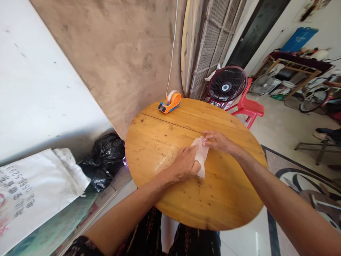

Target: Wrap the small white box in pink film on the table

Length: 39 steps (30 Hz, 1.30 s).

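Observation:
A small whitish, translucent wrapped packet (201,153) lies near the middle of the round wooden table (165,156). It looks like thin plastic or bubble wrap; whatever is inside cannot be made out. My left hand (185,164) grips its left side, with the thumb on the near part and the fingers partly hidden. At the far right corner, the fingertips of my right hand (217,140) pinch the edge of the packet. Toward the table's far rim stands an orange and blue tape dispenser (172,103) with a roll of tape, apart from both hands.
Beyond the table are a dark red fan (226,85) and a red plastic chair (249,105). Black plastic bags (106,153) and a white printed sack (39,192) lie on the left, beside the wall. A bicycle (315,99) stands at the far right.

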Each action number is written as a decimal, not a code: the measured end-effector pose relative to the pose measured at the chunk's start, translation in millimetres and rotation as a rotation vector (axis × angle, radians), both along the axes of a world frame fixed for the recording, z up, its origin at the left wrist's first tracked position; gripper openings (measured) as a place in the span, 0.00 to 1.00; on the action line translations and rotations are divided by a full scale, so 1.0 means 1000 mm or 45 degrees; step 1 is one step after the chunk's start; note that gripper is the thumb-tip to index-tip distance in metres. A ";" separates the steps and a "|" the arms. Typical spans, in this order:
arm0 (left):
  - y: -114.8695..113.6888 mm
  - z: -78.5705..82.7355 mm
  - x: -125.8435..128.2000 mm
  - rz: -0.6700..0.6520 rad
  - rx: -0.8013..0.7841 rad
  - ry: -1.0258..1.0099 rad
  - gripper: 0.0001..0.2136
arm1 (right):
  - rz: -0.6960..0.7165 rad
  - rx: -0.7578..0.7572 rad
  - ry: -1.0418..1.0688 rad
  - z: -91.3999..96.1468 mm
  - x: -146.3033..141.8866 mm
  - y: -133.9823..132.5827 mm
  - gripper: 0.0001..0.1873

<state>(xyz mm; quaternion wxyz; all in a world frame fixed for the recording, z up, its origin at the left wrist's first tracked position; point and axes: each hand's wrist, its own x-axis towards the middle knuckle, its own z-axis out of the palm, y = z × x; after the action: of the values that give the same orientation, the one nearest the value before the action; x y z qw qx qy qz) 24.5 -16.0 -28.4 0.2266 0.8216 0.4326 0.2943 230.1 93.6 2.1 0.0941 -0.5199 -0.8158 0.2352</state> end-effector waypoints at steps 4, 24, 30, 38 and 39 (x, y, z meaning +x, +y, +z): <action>-0.001 -0.002 0.000 -0.031 0.010 -0.032 0.31 | -0.027 -0.027 -0.049 -0.010 0.000 0.003 0.06; -0.006 -0.005 0.000 0.058 0.299 0.121 0.18 | -0.449 0.114 -0.441 -0.010 -0.017 -0.020 0.27; -0.008 -0.005 0.001 0.110 0.306 0.109 0.17 | -0.353 -0.079 -0.375 -0.005 -0.016 -0.006 0.19; -0.011 -0.003 0.001 0.130 0.281 0.091 0.16 | -0.336 -0.152 -0.199 -0.012 -0.017 -0.001 0.14; -0.011 -0.003 0.001 0.131 0.285 0.087 0.16 | -0.339 -0.147 -0.169 -0.013 -0.017 -0.002 0.13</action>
<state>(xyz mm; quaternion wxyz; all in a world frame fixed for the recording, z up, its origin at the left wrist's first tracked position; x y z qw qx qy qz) 25.3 -26.7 -31.5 0.1031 0.8279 0.4463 0.3237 213.0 91.7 -11.3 0.0404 -0.6424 -0.7292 0.2322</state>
